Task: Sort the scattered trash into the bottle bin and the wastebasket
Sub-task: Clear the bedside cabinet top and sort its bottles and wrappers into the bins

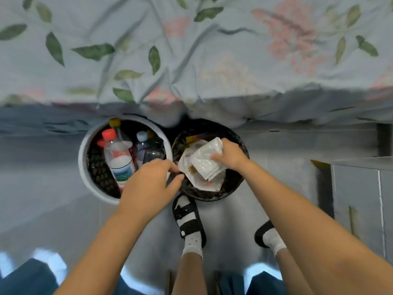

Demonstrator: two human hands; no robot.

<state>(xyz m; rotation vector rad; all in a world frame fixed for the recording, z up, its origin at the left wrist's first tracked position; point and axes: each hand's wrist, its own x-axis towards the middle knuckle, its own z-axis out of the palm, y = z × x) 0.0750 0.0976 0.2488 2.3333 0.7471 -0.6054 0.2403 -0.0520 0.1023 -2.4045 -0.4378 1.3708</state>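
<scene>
Right hand [230, 154], white wrapper [207, 159] diagonal.

my one head view looked steeply down, close over my hands, toward the floor [53, 171] before me.

A pale blue bedsheet printed with green leaves and pink flowers [191, 50] covers the bed and hangs over its edge. Below lies a grey tiled floor [53, 177]. Black strapped sandals [188, 218] over white dotted socks [192, 241] stand on it.
</scene>
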